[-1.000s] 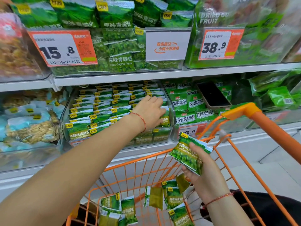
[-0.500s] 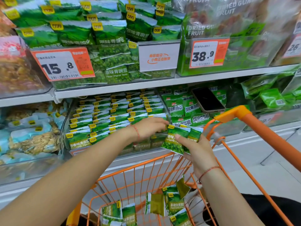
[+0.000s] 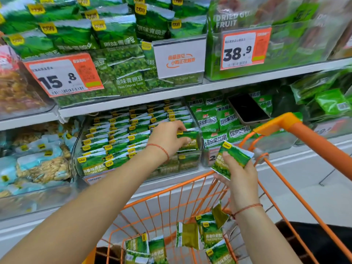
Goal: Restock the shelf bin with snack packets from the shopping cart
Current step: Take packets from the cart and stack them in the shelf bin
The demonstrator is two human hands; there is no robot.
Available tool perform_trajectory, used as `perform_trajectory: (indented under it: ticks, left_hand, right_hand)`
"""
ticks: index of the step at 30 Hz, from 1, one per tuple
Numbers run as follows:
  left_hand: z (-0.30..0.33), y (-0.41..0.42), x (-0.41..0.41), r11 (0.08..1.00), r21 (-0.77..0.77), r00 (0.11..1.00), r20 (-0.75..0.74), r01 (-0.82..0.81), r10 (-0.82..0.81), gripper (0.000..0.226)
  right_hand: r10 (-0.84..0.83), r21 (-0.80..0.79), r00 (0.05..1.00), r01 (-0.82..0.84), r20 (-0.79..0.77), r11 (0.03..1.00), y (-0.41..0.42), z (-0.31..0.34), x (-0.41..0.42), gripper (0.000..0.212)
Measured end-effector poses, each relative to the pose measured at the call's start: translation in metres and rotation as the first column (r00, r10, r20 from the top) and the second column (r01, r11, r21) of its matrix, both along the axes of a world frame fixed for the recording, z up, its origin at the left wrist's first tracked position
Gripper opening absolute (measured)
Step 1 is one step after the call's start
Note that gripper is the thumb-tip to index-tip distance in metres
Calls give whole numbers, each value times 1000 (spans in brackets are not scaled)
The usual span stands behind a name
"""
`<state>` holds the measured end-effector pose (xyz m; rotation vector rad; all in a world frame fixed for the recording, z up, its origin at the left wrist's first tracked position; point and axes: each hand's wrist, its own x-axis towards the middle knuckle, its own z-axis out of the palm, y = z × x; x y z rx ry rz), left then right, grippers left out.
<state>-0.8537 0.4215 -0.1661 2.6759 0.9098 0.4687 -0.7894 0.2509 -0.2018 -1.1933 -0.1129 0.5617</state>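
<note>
A clear shelf bin [image 3: 80,134] on the middle shelf holds rows of small green pea packets [image 3: 118,141]. My left hand [image 3: 167,138] pinches one green packet [image 3: 189,137] at the bin's right front corner, setting it among the rows. My right hand [image 3: 238,174] grips another green packet [image 3: 233,159] above the rim of the orange shopping cart [image 3: 190,183]. Several more green packets [image 3: 209,233] lie on the cart's bottom.
A black phone [image 3: 247,109] lies on green packets in the neighbouring bin to the right. The cart's orange handle [image 3: 314,141] runs down the right side. Price tags 15.8 [image 3: 62,77] and 38.9 [image 3: 245,48] hang on the upper shelf bins.
My left hand took a packet from my right hand and carried it up to the bin's right corner. My right hand still holds a packet, lower and to the right.
</note>
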Motion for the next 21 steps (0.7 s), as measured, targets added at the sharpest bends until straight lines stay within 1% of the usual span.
perform_trajectory:
  ticks: [3,5,8,9,12,14,15,16,19,20,21]
  left_hand:
    - [-10,-7,7,995,97,999,-42,25,-21,35]
    - [-13,-6,9,995,94,994,-105,30,-20,36]
    - [-12,-3,13,995,63,972,-227,74,-58,40]
    - [-10,-3,15,993,85,963,-264,86,-61,42]
    - [-7,-4,16,976,205,943,-333,74,-1,41]
    - [-9,-4,17,972,225,938,-348,67,16,38]
    - [-10,-5,16,971,231,930,-367,67,23,38]
    - [-10,-6,16,969,237,920,-390,68,30,38]
    - [-8,-6,16,967,234,903,-429,98,12,33]
    - [-7,-6,15,970,218,903,-429,104,0,31]
    - [-7,-7,15,974,204,908,-418,103,-9,29]
  right_hand:
    - [20,7,1000,-20,-6,1000,-2,2,-3,17]
    - [19,-5,1000,-19,-14,1000,-3,2,-4,18]
    - [22,-15,999,-23,-38,1000,-3,1,-4,17]
    - [24,-16,999,-25,-47,1000,-3,2,-4,17]
    - [28,-14,997,-29,-70,999,-3,4,-4,17]
    - [21,-22,996,-22,-82,1000,-3,3,-3,12]
    - [15,-28,996,-18,-88,999,-3,3,-3,14]
    - [18,-30,995,-21,-95,999,-3,3,-3,22]
    - [42,-26,992,-45,-119,999,-3,4,-5,60]
    - [61,-20,992,-64,-111,998,-3,4,-6,64]
    - [79,-24,993,-81,-90,996,-3,5,-8,62]
